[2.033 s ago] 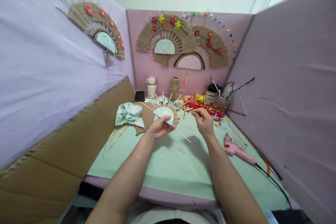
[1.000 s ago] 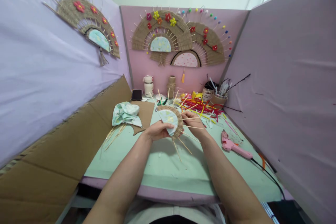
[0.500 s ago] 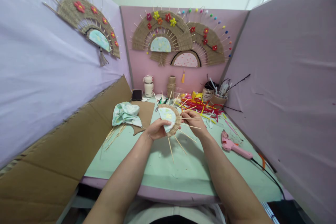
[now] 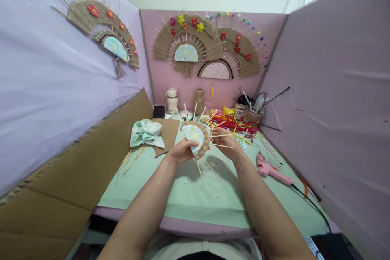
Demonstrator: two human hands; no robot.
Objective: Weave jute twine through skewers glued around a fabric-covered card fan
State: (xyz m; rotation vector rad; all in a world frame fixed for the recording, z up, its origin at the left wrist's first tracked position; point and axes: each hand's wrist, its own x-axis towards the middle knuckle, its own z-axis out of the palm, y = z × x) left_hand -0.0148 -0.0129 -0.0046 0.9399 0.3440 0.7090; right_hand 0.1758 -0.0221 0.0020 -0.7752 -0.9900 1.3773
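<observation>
My left hand [image 4: 183, 151] grips a small half-round fan [image 4: 203, 134] over the table, its thumb lying on the pale floral cloth face. Woven brown twine forms a band around the curved edge, and several thin wooden sticks fan outward from it. Close to the right side of that band is my right hand [image 4: 227, 143], its fingers pinched together among the sticks. What those fingertips hold is too small to make out. Part of the fan's lower edge is hidden by the left fingers.
A pink glue gun [image 4: 272, 172] lies at right with its cord trailing. Crumpled cloth [image 4: 146, 133] and loose sticks [image 4: 134, 157] lie at left beside cardboard [image 4: 169, 130]. Behind stand a twine spool [image 4: 199, 99], a white bottle [image 4: 172, 100] and red pipe cleaners [image 4: 233, 126]. Finished fans [image 4: 189, 28] hang on the panels.
The fan has turned slightly counterclockwise in my left hand, its upper sticks shifting left and its lower ones right. My right hand stays beside the band, its fingers slightly shifted.
</observation>
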